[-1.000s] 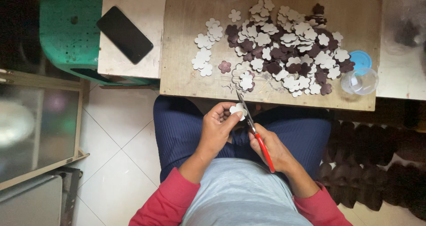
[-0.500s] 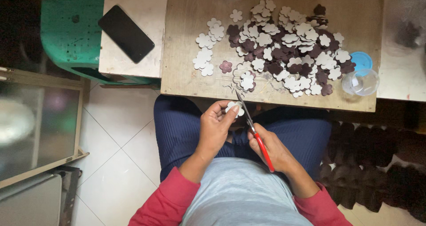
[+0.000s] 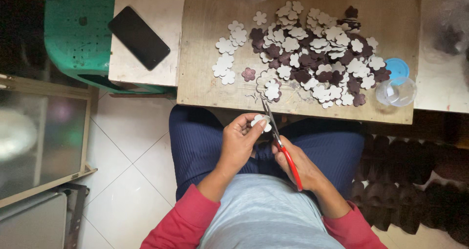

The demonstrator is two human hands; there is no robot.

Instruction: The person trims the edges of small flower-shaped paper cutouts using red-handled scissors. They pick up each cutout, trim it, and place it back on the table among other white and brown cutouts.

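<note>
The left hand (image 3: pixel 239 144) pinches a white flower-shaped cutout (image 3: pixel 260 122) above the lap, just below the wooden table (image 3: pixel 210 58) edge, while the right hand (image 3: pixel 298 166) grips red-handled scissors (image 3: pixel 279 142), blades touching the cutout, near the pile of cutouts (image 3: pixel 312 58)

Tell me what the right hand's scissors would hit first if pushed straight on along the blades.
The right hand points the red-handled scissors up toward the wooden table. Straight on, the tips would probably meet the table's near edge first, then the flower cutouts nearest that edge; depth is hard to judge.
</note>
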